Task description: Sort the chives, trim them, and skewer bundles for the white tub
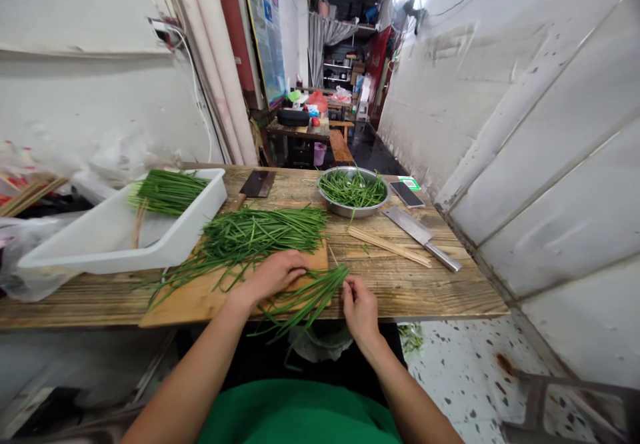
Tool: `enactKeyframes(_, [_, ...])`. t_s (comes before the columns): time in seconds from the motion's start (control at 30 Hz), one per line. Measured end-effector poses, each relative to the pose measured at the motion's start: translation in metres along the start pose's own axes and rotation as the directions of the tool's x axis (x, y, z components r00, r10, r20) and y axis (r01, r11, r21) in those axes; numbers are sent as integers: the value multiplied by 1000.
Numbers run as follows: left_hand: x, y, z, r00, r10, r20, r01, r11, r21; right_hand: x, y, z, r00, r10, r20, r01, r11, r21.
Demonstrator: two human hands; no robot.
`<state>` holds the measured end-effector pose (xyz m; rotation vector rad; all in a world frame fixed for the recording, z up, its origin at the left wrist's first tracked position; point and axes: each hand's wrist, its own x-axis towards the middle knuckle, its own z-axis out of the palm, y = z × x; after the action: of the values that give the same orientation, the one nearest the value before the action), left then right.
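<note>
My right fingers (354, 283) pinch slender green stalks (323, 287), my left fingers (295, 262) curl, grip unclear; apparently gathering, I next need aligned ends.

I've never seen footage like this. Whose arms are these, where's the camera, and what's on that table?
There's no machine here: a person is working bare-handed, and the one picture comes from a camera worn on their head, looking forward and down. The right hand pinches one end of a small green bunch; the left hand is beside it, its grip unclear. A bigger green pile lies on the cutting board. Around it are a white tray, a metal bowl of greens, thin sticks, a cleaver and a phone.
</note>
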<state>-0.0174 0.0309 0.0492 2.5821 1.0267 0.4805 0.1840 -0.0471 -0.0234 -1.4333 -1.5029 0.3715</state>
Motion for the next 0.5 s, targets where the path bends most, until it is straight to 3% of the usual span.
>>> enactKeyframes(0.23, [-6,-9,3,988,-68,-140,66,998,-17,-8,10,-12,987,11,-161,3,996,87])
enactKeyframes(0.4, [-4,-8,-1,1000,-15,6,15,999,38,-16,14,-35,962,-47,-269,77,992,102])
enactKeyframes(0.5, [-2,-5,0,999,-44,25,43,998,51,-14,8,-62,901,-40,-432,80,994,75])
